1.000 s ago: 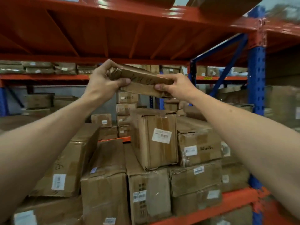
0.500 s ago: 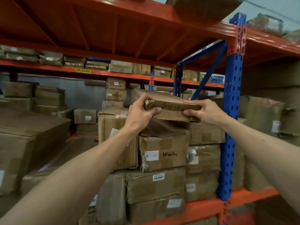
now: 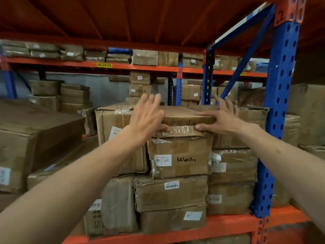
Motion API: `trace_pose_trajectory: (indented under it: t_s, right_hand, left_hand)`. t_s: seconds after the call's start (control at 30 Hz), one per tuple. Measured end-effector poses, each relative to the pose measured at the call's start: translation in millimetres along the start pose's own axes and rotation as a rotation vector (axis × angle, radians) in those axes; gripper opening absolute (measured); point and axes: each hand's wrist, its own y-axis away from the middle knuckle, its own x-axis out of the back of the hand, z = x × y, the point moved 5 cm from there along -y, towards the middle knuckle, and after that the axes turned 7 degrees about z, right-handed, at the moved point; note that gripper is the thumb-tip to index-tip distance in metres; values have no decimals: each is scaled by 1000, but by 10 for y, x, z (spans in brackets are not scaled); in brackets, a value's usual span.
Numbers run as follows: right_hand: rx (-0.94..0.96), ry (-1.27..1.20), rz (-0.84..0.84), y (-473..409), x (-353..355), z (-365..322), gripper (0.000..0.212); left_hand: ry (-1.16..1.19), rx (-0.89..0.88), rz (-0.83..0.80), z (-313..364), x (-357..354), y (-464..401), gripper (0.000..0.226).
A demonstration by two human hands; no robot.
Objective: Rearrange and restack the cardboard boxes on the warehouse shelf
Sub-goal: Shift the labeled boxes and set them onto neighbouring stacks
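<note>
A flat taped cardboard box with black handwriting on its front lies on top of the middle stack, on a box marked in black pen. My left hand is at its left end with fingers spread and raised off the box; only the thumb touches the front edge. My right hand rests on its right end, fingers flat on top and thumb pressed against the front edge. Several more cardboard boxes sit stacked below, down to the shelf.
A taller box stands directly left of the stack, and a big carton lies further left. Stacked boxes fill the right, against the blue upright. The orange front beam runs below, and an orange deck hangs overhead.
The flat box came down from mid-air onto the top of the middle stack. My left hand's fingers have lifted off it and spread; my right hand stays on it.
</note>
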Motion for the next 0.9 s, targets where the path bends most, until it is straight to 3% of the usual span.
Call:
trace_pose_trajectory:
  t_s: [0.03, 0.17, 0.37, 0.57, 0.77, 0.9]
  right_hand:
    - [7, -18, -34, -9, -41, 39, 81]
    - [52, -113, -12, -48, -153, 97, 86]
    - [-14, -132, 2, -136, -257, 73, 79]
    - [-31, -94, -45, -134, -204, 53, 81]
    - [-37, 4, -78, -197, -133, -79, 76]
    - [10, 97, -47, -212, -86, -298, 85]
  left_hand:
    - [-20, -15, -56, -39, -38, -1, 73]
    - [327, 105, -303, -216, -345, 31, 95]
    - [218, 38, -181, -211, -478, -23, 81]
    - [209, 21, -153, -197, -477, 35, 95]
    - [326, -42, -123, -320, -424, 238, 84]
    - [425, -10, -62, -533, -369, 606, 83]
